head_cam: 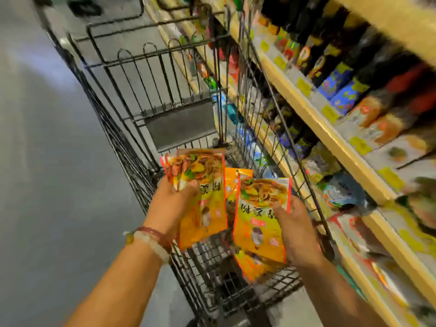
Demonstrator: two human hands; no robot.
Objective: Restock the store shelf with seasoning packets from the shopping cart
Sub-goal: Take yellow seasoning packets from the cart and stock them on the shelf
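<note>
My left hand (173,204) grips a small stack of yellow-orange seasoning packets (203,182) above the black wire shopping cart (146,95). To its right, my right hand (296,230) holds another yellow seasoning packet (259,215) by its right edge, thumb on the front. More of the same packets lie in the cart: one (233,182) shows between the held ones and one (254,267) below the right-hand packet. The store shelf (330,131) runs along the right, close to the cart's side.
The shelves on the right hold dark sauce bottles (330,43) above and blurred bags and packets (342,190) lower down, with yellow price tags on the wooden edges. Grey floor (47,185) lies left of the cart. The cart's folded child seat (179,123) stands at its far end.
</note>
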